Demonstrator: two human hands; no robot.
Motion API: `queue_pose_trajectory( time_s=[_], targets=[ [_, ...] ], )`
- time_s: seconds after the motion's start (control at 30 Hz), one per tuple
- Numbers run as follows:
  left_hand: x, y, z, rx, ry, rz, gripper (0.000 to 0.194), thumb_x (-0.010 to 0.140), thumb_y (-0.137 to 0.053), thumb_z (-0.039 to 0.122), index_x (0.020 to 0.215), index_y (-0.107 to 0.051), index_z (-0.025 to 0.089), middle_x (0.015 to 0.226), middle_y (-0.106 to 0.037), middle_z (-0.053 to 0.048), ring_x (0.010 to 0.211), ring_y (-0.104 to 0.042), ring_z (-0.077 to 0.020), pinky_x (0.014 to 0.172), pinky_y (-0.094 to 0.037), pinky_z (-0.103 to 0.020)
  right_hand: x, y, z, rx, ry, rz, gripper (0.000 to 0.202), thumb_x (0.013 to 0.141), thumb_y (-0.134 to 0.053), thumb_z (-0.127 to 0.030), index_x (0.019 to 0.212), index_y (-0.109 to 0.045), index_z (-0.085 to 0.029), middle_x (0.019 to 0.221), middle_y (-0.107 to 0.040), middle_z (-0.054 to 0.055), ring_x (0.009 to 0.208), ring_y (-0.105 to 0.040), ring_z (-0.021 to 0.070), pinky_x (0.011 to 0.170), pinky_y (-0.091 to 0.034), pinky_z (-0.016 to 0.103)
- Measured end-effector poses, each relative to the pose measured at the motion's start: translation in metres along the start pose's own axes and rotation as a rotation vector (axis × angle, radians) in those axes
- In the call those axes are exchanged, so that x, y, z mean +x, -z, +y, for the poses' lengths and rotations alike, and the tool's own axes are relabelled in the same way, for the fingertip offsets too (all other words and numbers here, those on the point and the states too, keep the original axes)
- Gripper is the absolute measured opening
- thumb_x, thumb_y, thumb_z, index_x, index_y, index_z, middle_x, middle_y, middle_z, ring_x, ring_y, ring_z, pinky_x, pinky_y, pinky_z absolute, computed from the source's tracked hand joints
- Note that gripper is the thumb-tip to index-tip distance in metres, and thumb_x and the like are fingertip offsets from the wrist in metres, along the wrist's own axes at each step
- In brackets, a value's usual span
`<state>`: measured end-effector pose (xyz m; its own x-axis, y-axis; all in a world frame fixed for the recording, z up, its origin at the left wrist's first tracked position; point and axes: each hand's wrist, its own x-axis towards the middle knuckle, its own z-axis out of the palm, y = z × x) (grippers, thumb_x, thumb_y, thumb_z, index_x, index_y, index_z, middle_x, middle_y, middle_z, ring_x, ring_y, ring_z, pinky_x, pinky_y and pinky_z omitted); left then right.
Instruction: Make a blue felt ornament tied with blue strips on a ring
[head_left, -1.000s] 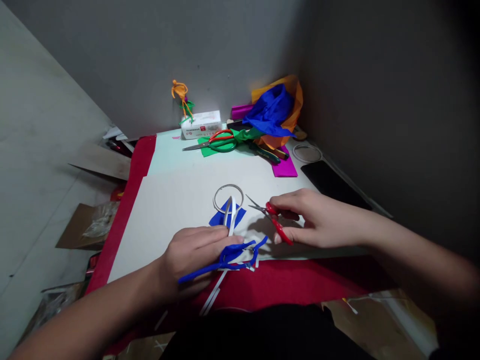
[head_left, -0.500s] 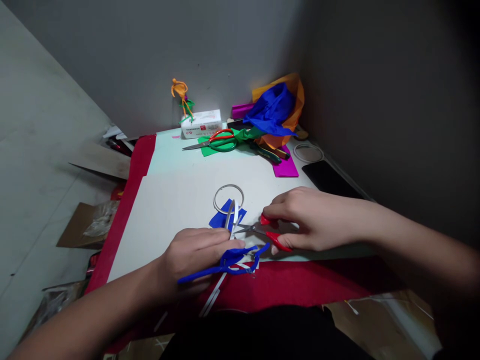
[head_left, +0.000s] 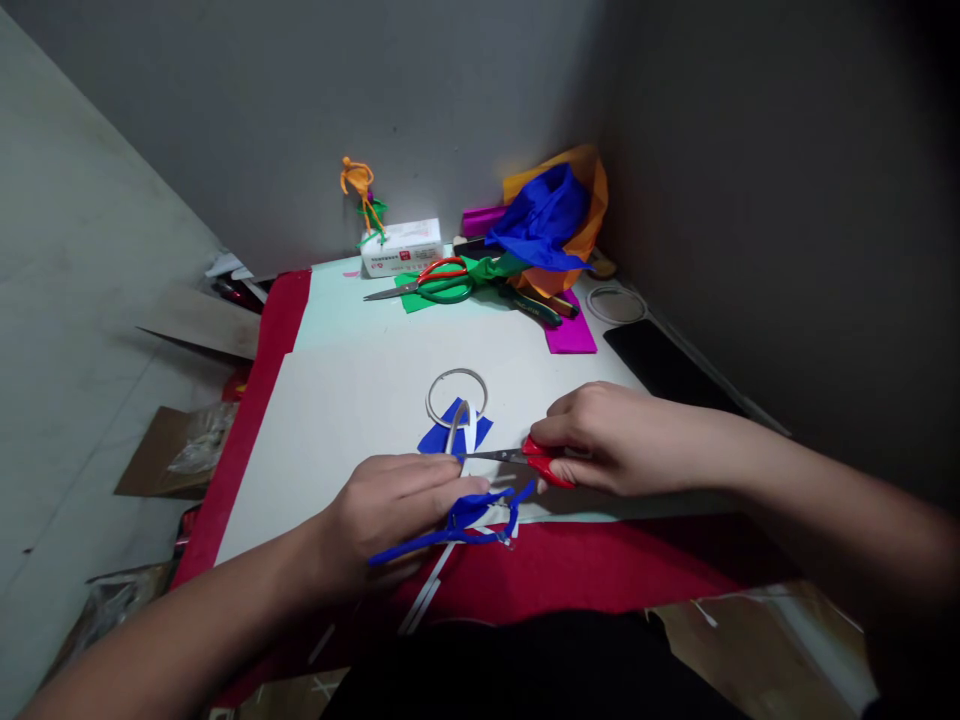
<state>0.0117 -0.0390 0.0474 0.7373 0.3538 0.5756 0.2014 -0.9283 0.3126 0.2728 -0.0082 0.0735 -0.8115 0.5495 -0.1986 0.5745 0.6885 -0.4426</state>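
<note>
White board (head_left: 337, 400) on red cloth (head_left: 622, 560). Hands apart, near the front edge: left hand (head_left: 397, 500) pinching a white strip (head_left: 471, 437) and blue bent piece (head_left: 469, 515); right hand (head_left: 600, 440) gripping small scissors (head_left: 541, 462), blades at the strip. Just beyond, wire ring (head_left: 459, 371) overlapping blue paper (head_left: 435, 441). Farther back, orange figure (head_left: 358, 180) on white box (head_left: 409, 250).

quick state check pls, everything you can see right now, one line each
Red-handled scissors: in the grip of the right hand, blades closed or nearly so
White strip: looped, in the grip of the left hand
Blue piece: bent, at the left hand
Blue paper: lying flat
Wire coil: wound into a ring
Large scissors: shut, lying down
White box: looks closed
Orange figure: upright
Black slab: lying flat
</note>
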Motion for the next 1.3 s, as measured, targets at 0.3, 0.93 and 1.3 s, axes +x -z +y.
queue_pose_trajectory(
  time_s=[0.3, 0.93, 1.3],
  targets=[
    [-0.003, -0.006, -0.005, 0.001, -0.022, -0.012, 0.027, 0.094, -0.044, 0.023, 0.110, -0.058, 0.006, 0.091, -0.068, -0.014, 0.089, -0.065, -0.0183, 0.076, -0.055, -0.032, 0.000, -0.009, 0.003, 0.122, -0.021, -0.012, 0.014, 0.085, -0.050, -0.025, 0.083, -0.062, -0.019, 0.071, -0.065, 0.002, 0.062, -0.054, 0.0117, 0.059, -0.032, 0.023],
    [-0.006, -0.007, -0.003, 0.126, 0.010, -0.074, 0.030, 0.089, -0.051, 0.022, 0.114, -0.057, 0.008, 0.086, -0.067, -0.012, 0.084, -0.064, -0.0201, 0.065, -0.055, -0.033, 0.001, -0.016, 0.005, 0.178, 0.002, -0.001, 0.015, 0.083, -0.052, -0.026, 0.074, -0.058, -0.016, 0.067, -0.061, 0.001, 0.058, -0.049, 0.0091, 0.056, -0.030, 0.022],
    [-0.003, -0.005, 0.000, 0.171, -0.006, -0.097, 0.028, 0.089, -0.050, 0.022, 0.111, -0.058, 0.007, 0.088, -0.067, -0.014, 0.085, -0.064, -0.0214, 0.067, -0.057, -0.036, -0.001, -0.010, 0.005, 0.211, 0.040, -0.016, 0.024, 0.087, -0.049, -0.031, 0.075, -0.063, -0.015, 0.066, -0.062, 0.002, 0.058, -0.050, 0.0103, 0.057, -0.032, 0.023]
  ],
)
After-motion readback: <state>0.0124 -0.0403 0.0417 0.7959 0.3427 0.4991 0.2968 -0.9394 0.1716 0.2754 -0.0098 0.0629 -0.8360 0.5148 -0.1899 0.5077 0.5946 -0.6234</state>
